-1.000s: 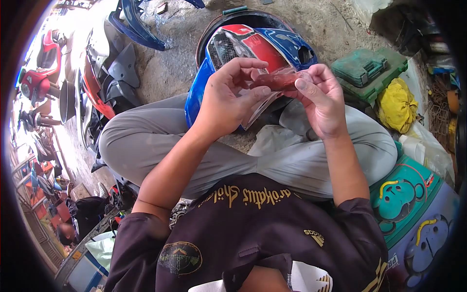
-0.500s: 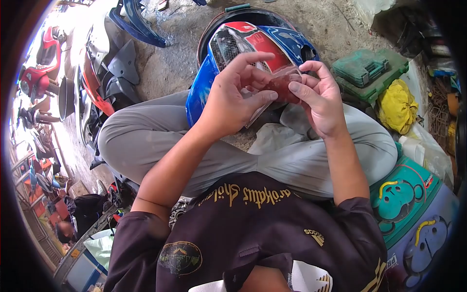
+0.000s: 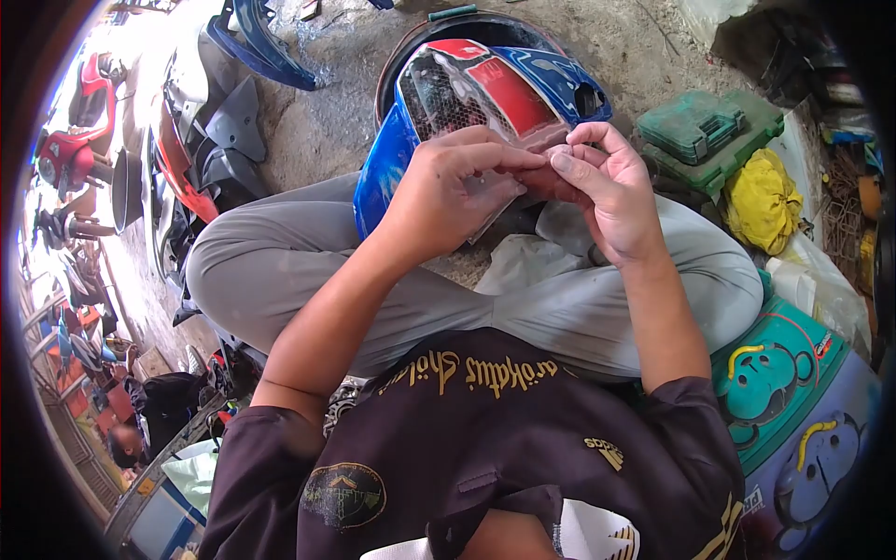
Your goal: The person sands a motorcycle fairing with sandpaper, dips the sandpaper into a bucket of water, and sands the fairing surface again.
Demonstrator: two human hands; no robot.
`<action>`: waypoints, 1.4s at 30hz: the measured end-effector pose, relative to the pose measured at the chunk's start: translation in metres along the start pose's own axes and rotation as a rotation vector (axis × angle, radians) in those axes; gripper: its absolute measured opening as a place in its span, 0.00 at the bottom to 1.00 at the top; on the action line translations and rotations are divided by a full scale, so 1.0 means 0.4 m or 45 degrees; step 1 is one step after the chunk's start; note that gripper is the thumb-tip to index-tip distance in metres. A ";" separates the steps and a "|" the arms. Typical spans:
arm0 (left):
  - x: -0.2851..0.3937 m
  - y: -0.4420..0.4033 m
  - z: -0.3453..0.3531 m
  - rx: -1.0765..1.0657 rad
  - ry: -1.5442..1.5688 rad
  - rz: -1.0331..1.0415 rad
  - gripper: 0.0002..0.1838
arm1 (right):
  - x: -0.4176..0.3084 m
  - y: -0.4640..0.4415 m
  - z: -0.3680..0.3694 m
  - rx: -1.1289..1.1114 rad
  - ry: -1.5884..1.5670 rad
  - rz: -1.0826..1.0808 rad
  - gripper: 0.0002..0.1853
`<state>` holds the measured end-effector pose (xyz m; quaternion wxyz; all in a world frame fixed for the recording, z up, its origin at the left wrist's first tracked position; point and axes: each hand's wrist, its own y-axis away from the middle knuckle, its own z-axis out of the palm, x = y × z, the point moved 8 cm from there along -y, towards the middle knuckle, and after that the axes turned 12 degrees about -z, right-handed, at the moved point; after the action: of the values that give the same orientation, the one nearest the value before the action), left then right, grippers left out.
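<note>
A reddish-brown piece (image 3: pixel 566 191), thin and flexible like a scrap of sandpaper, is pinched between my hands; fingers cover much of it. My right hand (image 3: pixel 611 191) grips it with thumb and bent fingers. From the other side, my left hand (image 3: pixel 453 187) brings its fingertips together at the piece's near end, its index finger reaching my right thumb. Just beyond my hands, a blue and red motorcycle body panel (image 3: pixel 511 91) with a black honeycomb patch rests partly over a dark round tub (image 3: pixel 385 98). Pale dust or filler marks the panel's red part.
Green tool cases (image 3: pixel 695 131) and a yellow bag (image 3: pixel 763 203) lie at the right. Several body panels (image 3: pixel 233 131) are piled at the left. Beside my right leg stand teal and purple boxes (image 3: pixel 784 373) with cartoon figures. A blue part (image 3: pixel 257 51) lies on the concrete floor.
My left hand's raised index finger has come down, and its fingers have closed in toward my right hand at the piece. The panel has barely shifted.
</note>
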<state>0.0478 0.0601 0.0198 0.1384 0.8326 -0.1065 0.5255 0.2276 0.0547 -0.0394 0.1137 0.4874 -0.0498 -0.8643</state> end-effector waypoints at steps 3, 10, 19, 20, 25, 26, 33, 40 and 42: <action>0.002 -0.001 -0.002 0.050 0.004 0.109 0.15 | 0.012 -0.004 -0.017 -0.056 0.138 0.032 0.11; -0.010 -0.007 -0.029 0.175 0.027 -0.049 0.11 | -0.036 0.013 0.061 -0.256 0.159 -0.301 0.11; -0.019 0.001 -0.007 0.074 0.060 -0.158 0.10 | -0.010 0.010 0.032 -0.156 0.101 -0.267 0.12; -0.016 0.001 -0.007 0.085 0.046 -0.130 0.09 | -0.007 0.010 0.032 -0.119 0.092 -0.269 0.12; -0.020 0.006 -0.006 0.163 0.050 -0.185 0.07 | 0.037 0.009 0.023 -0.047 0.086 -0.195 0.10; -0.022 0.008 -0.006 0.183 0.019 -0.175 0.07 | 0.040 0.011 0.021 -0.019 0.092 -0.136 0.09; 0.015 0.019 -0.009 0.485 -0.414 0.267 0.12 | 0.020 -0.013 -0.076 0.122 0.231 0.007 0.05; -0.008 0.000 -0.067 0.579 -0.877 0.083 0.33 | 0.057 -0.022 -0.080 0.382 0.390 -0.123 0.17; -0.035 -0.012 -0.068 0.525 -0.884 0.017 0.35 | 0.061 -0.031 -0.086 0.374 0.557 -0.205 0.11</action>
<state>0.0204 0.0743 0.0178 -0.0790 0.9702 -0.0448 0.2245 0.2430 0.0615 -0.0799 -0.0192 0.6761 -0.1102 -0.7282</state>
